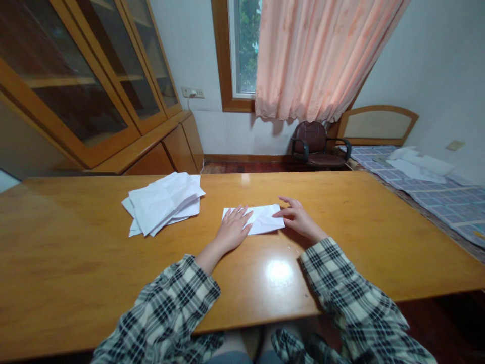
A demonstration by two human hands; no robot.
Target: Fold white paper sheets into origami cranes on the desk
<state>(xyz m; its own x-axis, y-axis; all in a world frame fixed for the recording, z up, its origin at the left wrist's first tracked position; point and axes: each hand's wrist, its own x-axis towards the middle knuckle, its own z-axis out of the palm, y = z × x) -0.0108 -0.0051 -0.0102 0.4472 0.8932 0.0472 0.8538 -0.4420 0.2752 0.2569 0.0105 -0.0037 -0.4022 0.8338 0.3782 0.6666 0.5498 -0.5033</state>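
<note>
A white sheet of paper (263, 218), which looks folded into a narrow rectangle, lies on the wooden table in front of me. Flat on its left part rests my left hand (233, 228), fingers stretched out. My right hand (299, 218) is at the paper's right end, with its fingers apart and the fingertips at or just over the edge; whether they touch it I cannot tell. To the left sits a loose pile of white papers (162, 205), creased and stacked unevenly.
The wooden table (76, 263) spans the view. Behind its left side stands a glass-door cabinet (129, 96). A brown armchair (312, 144) is beyond the far edge, below a pink curtain (303, 60). On the right is a bed (420, 177) with white papers on it.
</note>
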